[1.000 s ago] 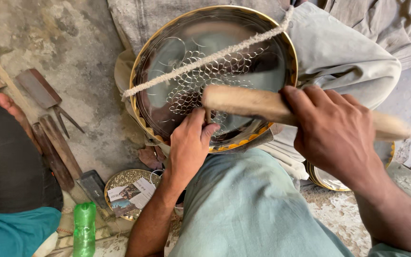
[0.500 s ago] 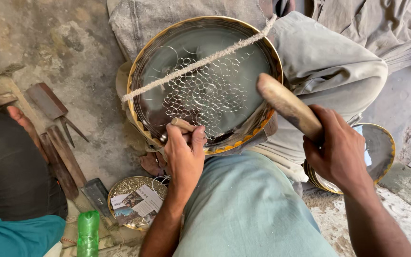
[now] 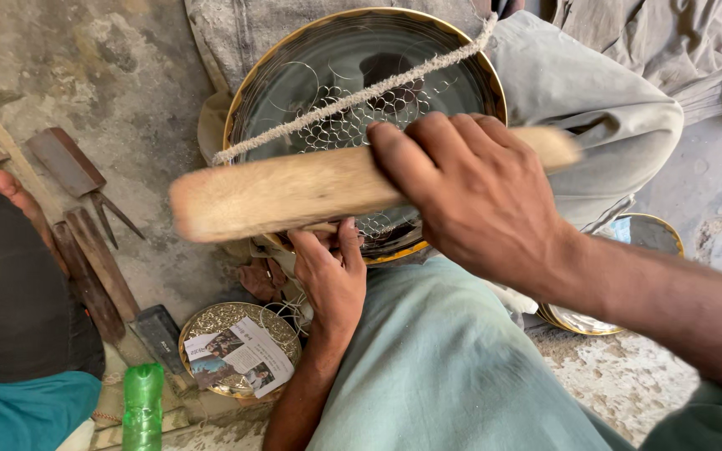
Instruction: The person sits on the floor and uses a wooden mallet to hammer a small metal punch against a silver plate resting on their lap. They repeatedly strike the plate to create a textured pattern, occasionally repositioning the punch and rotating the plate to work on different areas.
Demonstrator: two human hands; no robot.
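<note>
My right hand (image 3: 470, 188) grips a thick wooden stick (image 3: 294, 190), held level and blurred, across the front of a large round brass plate (image 3: 302, 71). The plate leans against my bent leg and bears a pattern of engraved rings; a rough cord (image 3: 353, 96) runs slantwise across its face. My left hand (image 3: 332, 271) is at the plate's lower rim, fingers curled; whatever it pinches is hidden behind the stick.
A small patterned brass dish (image 3: 211, 321) with a folded paper on it lies by my knee. A green bottle (image 3: 142, 405), metal shears (image 3: 106, 209) and wooden pieces (image 3: 85, 259) lie left. Another person's leg (image 3: 10, 276) is at far left. A second brass plate (image 3: 653, 230) sits right.
My right hand has swung the stick from the right side up and across the front of the plate. My left hand stays at the plate's lower rim.
</note>
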